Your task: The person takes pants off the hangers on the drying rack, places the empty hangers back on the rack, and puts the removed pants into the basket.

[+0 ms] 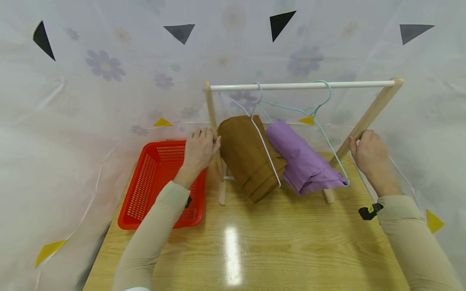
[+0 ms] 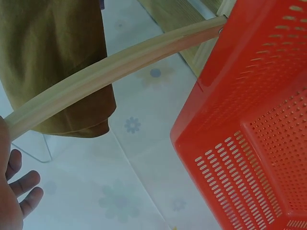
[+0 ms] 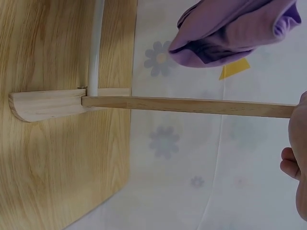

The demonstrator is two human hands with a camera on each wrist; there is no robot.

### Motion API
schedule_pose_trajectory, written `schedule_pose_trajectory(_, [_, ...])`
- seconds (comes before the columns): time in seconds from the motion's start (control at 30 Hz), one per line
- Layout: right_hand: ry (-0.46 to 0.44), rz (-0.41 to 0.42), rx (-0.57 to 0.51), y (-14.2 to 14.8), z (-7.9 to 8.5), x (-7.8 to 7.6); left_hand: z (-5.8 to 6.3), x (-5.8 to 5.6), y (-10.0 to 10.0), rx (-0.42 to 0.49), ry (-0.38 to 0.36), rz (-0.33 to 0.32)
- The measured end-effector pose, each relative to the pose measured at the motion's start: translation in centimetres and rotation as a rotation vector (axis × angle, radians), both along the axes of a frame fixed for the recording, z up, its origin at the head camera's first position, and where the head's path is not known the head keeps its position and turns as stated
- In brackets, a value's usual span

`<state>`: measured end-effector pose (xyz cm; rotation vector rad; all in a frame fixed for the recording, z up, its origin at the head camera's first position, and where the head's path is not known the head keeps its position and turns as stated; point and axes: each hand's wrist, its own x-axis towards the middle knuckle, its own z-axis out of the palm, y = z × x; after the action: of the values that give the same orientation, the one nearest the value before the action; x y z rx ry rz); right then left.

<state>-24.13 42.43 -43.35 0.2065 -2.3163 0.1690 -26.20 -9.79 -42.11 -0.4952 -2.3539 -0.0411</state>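
A small clothes rack with a white top bar (image 1: 291,86) and wooden posts stands on the table. My left hand (image 1: 198,151) grips its left post (image 2: 105,74), thumb in front, the other fingers loosely curled. At the opposite side, my right hand (image 1: 373,157) holds the right post (image 3: 201,105) about halfway up. Folded brown cloth (image 1: 247,149) hangs on a pale lilac hanger (image 1: 267,151) near the left post. Right of it, folded purple cloth (image 1: 302,157) hangs tilted on a mint-green hanger (image 1: 329,143). Both hanger hooks go over the bar.
A red perforated basket (image 1: 143,190) sits left of the rack, partly under my left forearm. The wood-grain table (image 1: 284,250) extends toward me. Flower-patterned white sheeting (image 1: 145,72) with black and yellow triangles surrounds the table behind and at both sides.
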Motion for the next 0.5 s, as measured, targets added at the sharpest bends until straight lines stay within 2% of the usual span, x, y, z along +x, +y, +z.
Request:
schedule_pose_trajectory(0.27, [-0.031,-0.008,-0.002,-0.31,-0.02,-0.23,0.16,0.03,-0.34,0.007,-0.002,0.010])
schedule_pose_trajectory(0.5, [-0.015,0.015,0.032,-0.59,0.02,-0.30,0.32,0.11,-0.65,0.009,-0.016,0.015])
